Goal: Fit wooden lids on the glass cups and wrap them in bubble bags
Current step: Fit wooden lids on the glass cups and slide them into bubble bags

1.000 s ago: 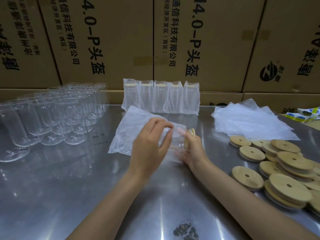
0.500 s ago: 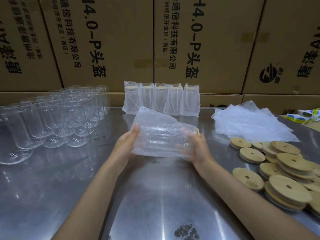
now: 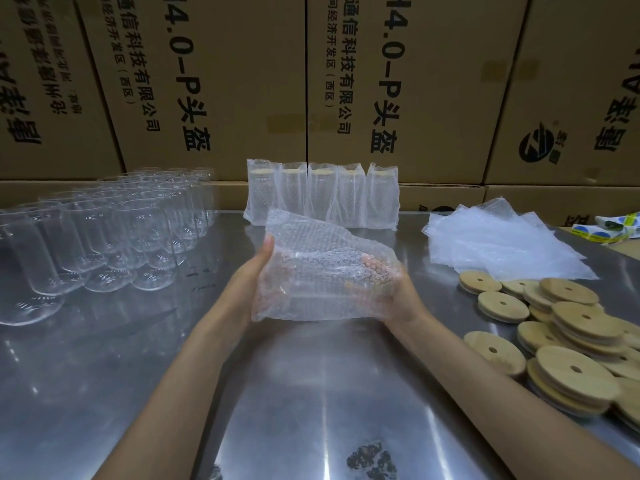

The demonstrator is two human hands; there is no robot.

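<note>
I hold a lidded glass cup lying sideways inside a bubble bag [image 3: 322, 268] above the steel table [image 3: 242, 393]. My left hand [image 3: 254, 268] grips the bag's left end, thumb up along its edge. Under the right end, my right hand [image 3: 398, 292] cups the lid side, its fingers showing through the plastic. Several empty glass cups [image 3: 114, 233] stand at the left. Round wooden lids [image 3: 571, 334] with centre holes lie piled at the right. A stack of flat bubble bags [image 3: 498, 244] sits behind the lids.
Several wrapped cups [image 3: 322, 195] stand in a row at the back of the table. Cardboard boxes [image 3: 225, 81] form a wall behind everything. A printed packet [image 3: 613, 226] lies at the far right edge.
The cup has gone fully into the bag. Both hands have lifted the bagged cup off the table and turned it, and the left hand has moved from the bag's mouth to its left end.
</note>
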